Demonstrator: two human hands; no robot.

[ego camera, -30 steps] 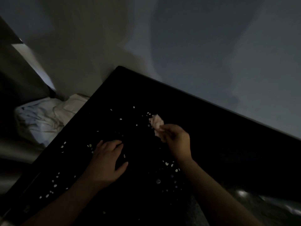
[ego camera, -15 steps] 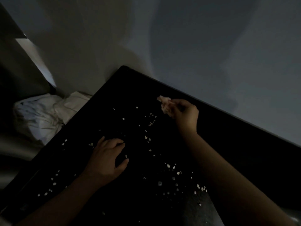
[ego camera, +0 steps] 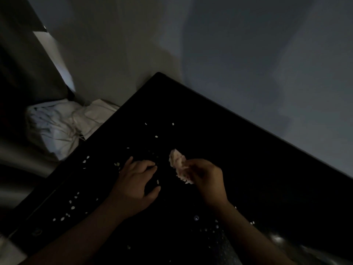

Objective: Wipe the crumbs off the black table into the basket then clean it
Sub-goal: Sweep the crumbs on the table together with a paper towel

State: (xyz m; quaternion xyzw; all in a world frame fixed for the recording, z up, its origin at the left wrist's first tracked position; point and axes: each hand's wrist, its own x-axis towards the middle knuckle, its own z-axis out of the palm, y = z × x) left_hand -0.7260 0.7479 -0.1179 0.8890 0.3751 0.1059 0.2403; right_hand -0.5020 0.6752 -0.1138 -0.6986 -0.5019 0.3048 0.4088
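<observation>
1. A grey wall (ego camera: 248, 64) fills the far side of the dim room, with soft shadows across it.
2. The black table (ego camera: 248, 169) runs at a slant below it, its far corner close to the wall.
3. A crumpled white bag (ego camera: 57, 127) sits low, just beside the table's left edge; in this light I cannot tell whether it lines the basket.
4. The left hand (ego camera: 133, 184) rests palm down on the tabletop, fingers loosely bent, holding nothing.
5. The right hand (ego camera: 206, 176) is beside it, near the middle of the table, fingers curled tight round a pale wad.
6. The pale wad (ego camera: 178, 163) sticks out of that fist towards the left hand; whether it touches the surface I cannot tell.
7. The crumbs (ego camera: 73, 207) lie scattered as pale specks over the table, thickest near its left edge and by the right forearm, with a few beyond the hands.
</observation>
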